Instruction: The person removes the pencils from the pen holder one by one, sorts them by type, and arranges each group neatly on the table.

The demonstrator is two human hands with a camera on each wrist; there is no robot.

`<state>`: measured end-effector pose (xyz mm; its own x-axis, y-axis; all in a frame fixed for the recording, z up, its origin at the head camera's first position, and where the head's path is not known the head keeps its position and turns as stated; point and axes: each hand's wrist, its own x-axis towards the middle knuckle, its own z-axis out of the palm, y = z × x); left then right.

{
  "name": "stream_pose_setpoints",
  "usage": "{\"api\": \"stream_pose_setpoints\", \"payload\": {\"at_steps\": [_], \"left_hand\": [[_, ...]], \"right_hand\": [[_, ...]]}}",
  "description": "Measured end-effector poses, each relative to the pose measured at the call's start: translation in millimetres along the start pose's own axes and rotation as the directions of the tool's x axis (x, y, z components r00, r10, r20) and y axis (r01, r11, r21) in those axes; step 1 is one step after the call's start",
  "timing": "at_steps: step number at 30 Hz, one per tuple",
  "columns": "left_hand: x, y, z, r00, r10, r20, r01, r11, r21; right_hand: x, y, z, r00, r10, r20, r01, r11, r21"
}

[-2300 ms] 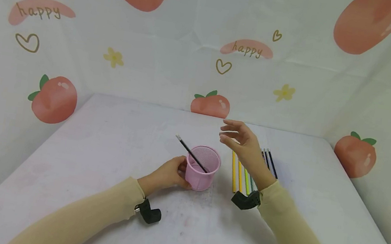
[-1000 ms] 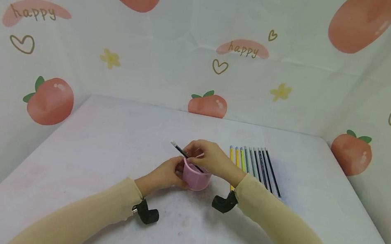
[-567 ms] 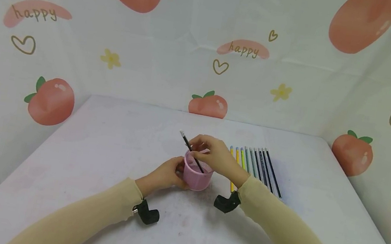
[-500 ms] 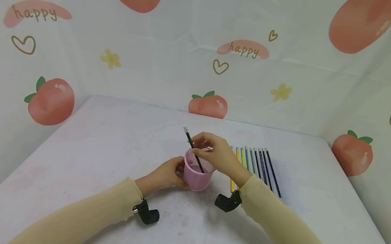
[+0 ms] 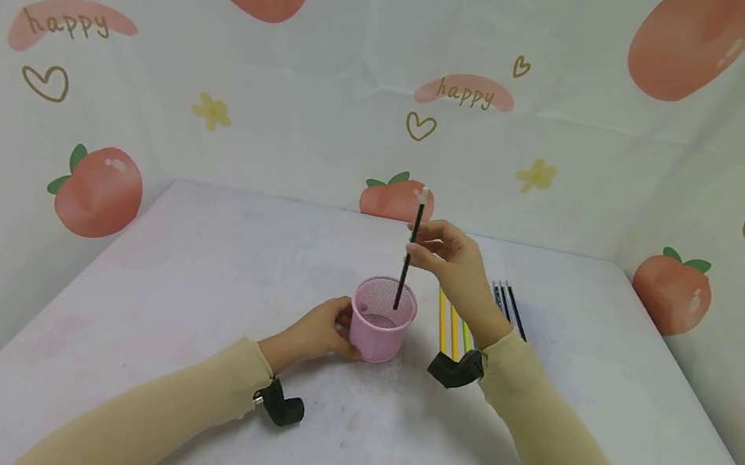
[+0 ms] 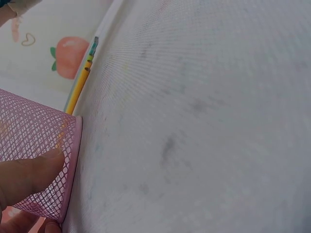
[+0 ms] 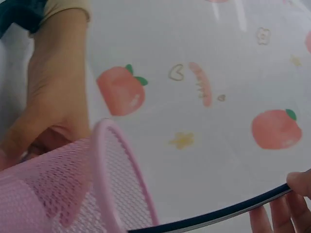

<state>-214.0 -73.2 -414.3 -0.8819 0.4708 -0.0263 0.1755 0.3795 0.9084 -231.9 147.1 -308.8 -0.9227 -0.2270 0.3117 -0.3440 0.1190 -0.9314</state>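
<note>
Right hand point(image 5: 450, 263) now pinches the pencil point(image 5: 408, 253) upright, its tip just inside the cup point(image 5: 380, 330) — it leaned there moments ago. Left hand point(image 5: 315, 332) grips the cup.

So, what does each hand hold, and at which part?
Right hand pinches the black pencil near its upper end; left hand grips the pink mesh cup at its side.
</note>
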Motion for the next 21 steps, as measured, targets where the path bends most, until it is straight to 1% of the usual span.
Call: {"api": "stream_pose_setpoints", "payload": {"at_steps": [4,10,13,16,18,21], "left_hand": [[0.2,-0.4,0.3,1.000,-0.005,-0.002,0.005,1.000,0.001],[1.1,-2.2,0.7,1.000,-0.012,-0.003,0.012,1.000,-0.007],[1.2,-1.8,0.4,1.000,-0.012,-0.006,0.012,1.000,-0.007],[0.8,-0.9,0.0,1.000,-0.018,-0.007,0.018,1.000,-0.012],[0.5,-0.3,-0.1,1.000,-0.021,-0.006,0.021,1.000,-0.012],[0.3,0.5,-0.1,1.000,-0.023,-0.007,0.023,1.000,-0.009]], "right_hand": [[0,-5,-12,0.998,-0.011,-0.068,0.021,0.987,0.157],[-1,-13,-38,0.985,-0.038,-0.168,0.092,0.942,0.321],[-4,-14,-53,0.977,-0.036,-0.210,0.109,0.931,0.348],[-8,-14,-66,0.973,-0.024,-0.228,0.107,0.927,0.360],[-10,-12,-74,0.973,-0.015,-0.231,0.099,0.929,0.357],[-13,-9,-85,0.974,-0.002,-0.229,0.079,0.941,0.329]]}}
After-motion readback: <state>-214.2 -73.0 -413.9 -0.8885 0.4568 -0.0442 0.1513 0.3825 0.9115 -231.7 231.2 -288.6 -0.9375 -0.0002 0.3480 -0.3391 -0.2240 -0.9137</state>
